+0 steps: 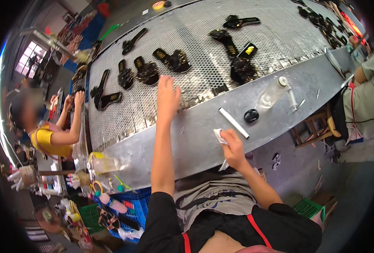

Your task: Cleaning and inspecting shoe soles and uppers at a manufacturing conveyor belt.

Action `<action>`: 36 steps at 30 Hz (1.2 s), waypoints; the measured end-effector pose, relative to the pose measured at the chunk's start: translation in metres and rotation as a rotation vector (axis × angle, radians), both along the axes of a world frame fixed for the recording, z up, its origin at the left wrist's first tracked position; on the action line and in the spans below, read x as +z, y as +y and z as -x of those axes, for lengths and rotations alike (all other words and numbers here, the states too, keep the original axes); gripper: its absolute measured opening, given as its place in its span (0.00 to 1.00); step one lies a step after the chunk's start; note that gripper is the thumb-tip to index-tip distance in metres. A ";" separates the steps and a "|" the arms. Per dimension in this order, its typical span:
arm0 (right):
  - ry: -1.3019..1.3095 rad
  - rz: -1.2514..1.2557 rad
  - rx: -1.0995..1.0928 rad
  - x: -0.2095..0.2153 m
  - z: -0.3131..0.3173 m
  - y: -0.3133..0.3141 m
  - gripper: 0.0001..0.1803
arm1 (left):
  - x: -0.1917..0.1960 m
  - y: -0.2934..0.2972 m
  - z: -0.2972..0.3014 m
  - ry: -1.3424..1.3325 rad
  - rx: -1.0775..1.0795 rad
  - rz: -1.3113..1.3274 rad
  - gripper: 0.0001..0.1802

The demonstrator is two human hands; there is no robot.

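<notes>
My left hand (168, 97) reaches over the near edge of the wire mesh belt (199, 50), fingers stretched out and nothing seen in them. Just beyond its fingertips lies a black sandal (147, 71) with a dark, gold-flecked upper. To the right of that one rests another such sandal (174, 61). Above the metal ledge (195, 139), close to my body, my right hand (234, 148) is closed on a crumpled white cloth (220, 135). A white pen-like stick (234, 123) and a rounded black object (251, 116) lie on the ledge to its upper right.
Further right on the ledge are a clear bottle (273, 93) and a thin syringe-like tube (292, 98). Another clear bottle (104, 165) lies at its left end. Several more sandals (242, 69) are spread over the belt. A co-worker in yellow (47, 137) handles something at the left.
</notes>
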State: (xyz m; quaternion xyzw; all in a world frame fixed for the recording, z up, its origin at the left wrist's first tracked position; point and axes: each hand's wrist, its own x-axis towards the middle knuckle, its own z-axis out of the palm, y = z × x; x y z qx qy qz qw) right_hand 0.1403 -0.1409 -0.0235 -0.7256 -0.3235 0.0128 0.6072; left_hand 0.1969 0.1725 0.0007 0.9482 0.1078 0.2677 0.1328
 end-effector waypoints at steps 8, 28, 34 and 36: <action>-0.087 -0.034 -0.014 0.010 0.001 -0.007 0.21 | -0.010 -0.138 -0.113 0.090 -0.254 0.260 0.39; -0.026 -0.112 0.048 0.003 -0.006 -0.014 0.23 | 0.142 -0.010 0.027 -0.286 -0.061 1.093 0.23; -0.004 -0.074 0.092 0.011 -0.004 -0.006 0.21 | 0.050 0.060 0.089 0.409 -0.025 0.548 0.20; 0.005 -0.052 0.096 0.010 0.000 -0.004 0.20 | 0.034 0.071 0.117 0.440 -0.025 0.242 0.19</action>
